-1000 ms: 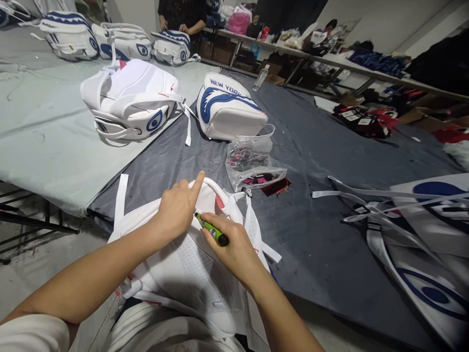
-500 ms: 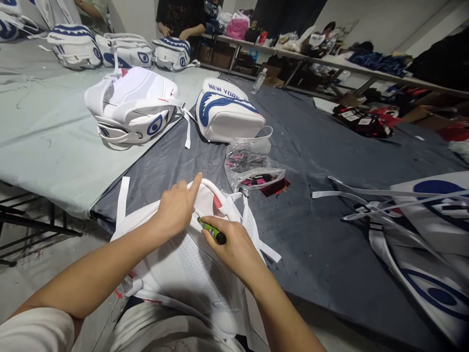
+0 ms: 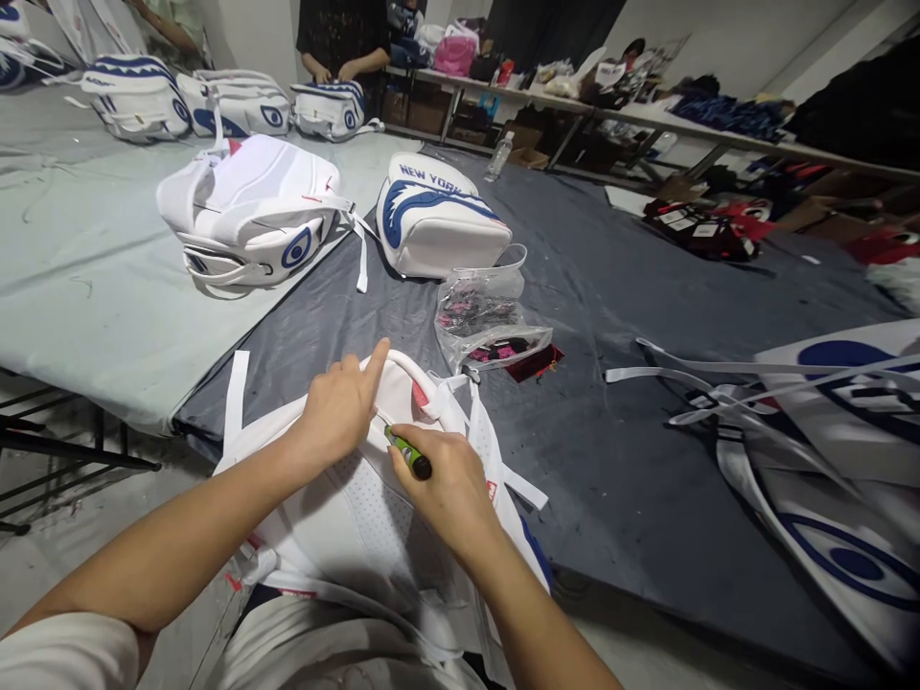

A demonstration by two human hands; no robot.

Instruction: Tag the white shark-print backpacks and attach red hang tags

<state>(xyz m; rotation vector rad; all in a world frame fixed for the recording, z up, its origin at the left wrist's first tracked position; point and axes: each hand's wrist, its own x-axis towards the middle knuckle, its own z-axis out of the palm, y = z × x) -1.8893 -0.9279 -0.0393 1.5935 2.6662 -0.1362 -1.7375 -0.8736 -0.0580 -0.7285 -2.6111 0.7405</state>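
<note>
Marker (image 3: pixel 407 452), green and cylindrical with a black end, pinched in the right hand (image 3: pixel 450 481), had edged away from the left hand (image 3: pixel 336 407); work apparently continued on the white padded backpack (image 3: pixel 309 522) beneath both, the left index extended, its hold indeterminable.

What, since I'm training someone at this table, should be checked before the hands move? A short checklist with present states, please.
1. Green pen gripped in the right hand: ok.
2. Left hand on the white backpack: ok.
3. Pen's tip touching the backpack: cannot tell; too small to judge.
4. Clear plastic bag apart from both hands: ok.
5. Backpack's loose strap end tucked in: not ok; it sticks out over the dark table cover.
</note>
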